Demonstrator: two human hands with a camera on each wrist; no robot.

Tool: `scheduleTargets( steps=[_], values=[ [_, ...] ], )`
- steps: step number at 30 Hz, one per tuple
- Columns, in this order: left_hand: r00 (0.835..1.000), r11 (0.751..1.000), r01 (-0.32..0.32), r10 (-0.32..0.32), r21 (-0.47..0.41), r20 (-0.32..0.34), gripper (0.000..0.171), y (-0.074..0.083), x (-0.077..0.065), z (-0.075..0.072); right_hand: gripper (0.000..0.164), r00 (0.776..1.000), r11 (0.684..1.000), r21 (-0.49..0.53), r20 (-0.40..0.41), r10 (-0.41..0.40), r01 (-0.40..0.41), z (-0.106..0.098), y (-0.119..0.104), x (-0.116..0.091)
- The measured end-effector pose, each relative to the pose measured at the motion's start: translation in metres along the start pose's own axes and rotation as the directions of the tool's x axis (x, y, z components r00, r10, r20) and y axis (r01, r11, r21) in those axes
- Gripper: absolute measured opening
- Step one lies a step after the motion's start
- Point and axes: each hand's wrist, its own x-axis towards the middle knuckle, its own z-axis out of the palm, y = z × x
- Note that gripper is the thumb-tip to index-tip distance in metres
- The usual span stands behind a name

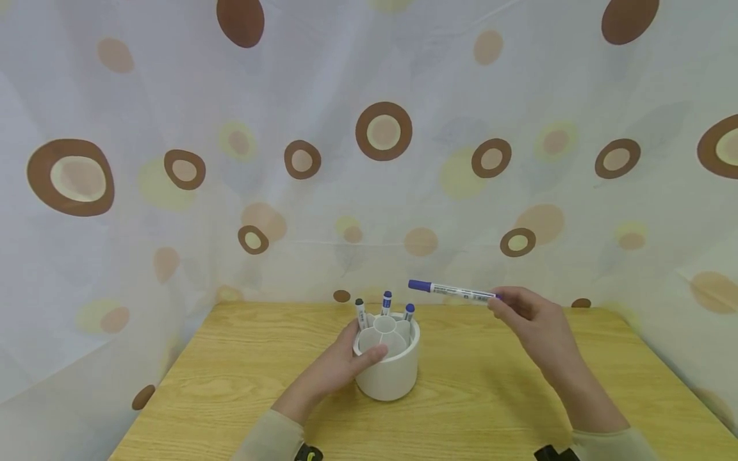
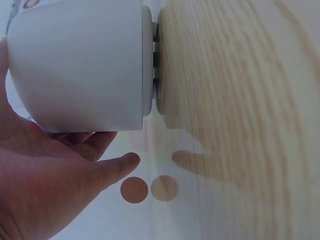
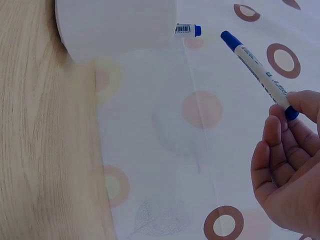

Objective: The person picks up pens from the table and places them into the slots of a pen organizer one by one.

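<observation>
My left hand (image 1: 343, 365) grips a round white pen holder (image 1: 387, 378), the thumb over its near rim and the other fingers around its left side. Three capped markers stand in the holder's compartments: one with a dark cap (image 1: 361, 314) at the left, one with a blue cap (image 1: 387, 303) at the back and another blue-capped one (image 1: 409, 312) at the right. To the right, my right hand (image 1: 533, 326) pinches a white marker (image 3: 262, 75) by its tail end. This marker lies nearly level above the table, its blue cap pointing left toward the holder.
The wood-grain table (image 1: 242, 378) runs back to a pale curtain (image 1: 323, 211) printed with brown and yellow circles, which also hangs at both sides. Beige sleeves (image 1: 271, 438) cover the forearms. Beneath the holder, small feet (image 2: 156, 60) show close to the tabletop.
</observation>
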Motion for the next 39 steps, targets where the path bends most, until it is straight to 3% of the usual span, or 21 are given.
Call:
scheduleTargets(
  steps=[3,11,27,39],
  values=[
    [1.0,1.0,0.005,-0.005,-0.005,0.001,0.093,0.0,0.001,0.0,0.04,1.0,1.0,-0.011,0.014,-0.011,0.011,0.001,-0.006,-0.003],
    [1.0,0.999,0.025,-0.025,-0.026,-0.004,0.093,0.0,0.0,0.0,0.035,0.996,0.985,-0.154,0.06,-0.073,0.081,0.002,-0.017,-0.007],
    [1.0,0.999,0.021,-0.021,-0.027,0.004,0.091,0.002,-0.001,0.001,0.025,0.978,0.96,-0.203,0.12,-0.17,0.192,0.008,-0.019,-0.01],
    [1.0,0.999,0.03,-0.03,-0.029,0.004,0.092,0.003,0.0,0.001,0.02,0.975,0.956,-0.207,0.122,-0.188,0.21,0.012,-0.018,-0.009]
  ],
)
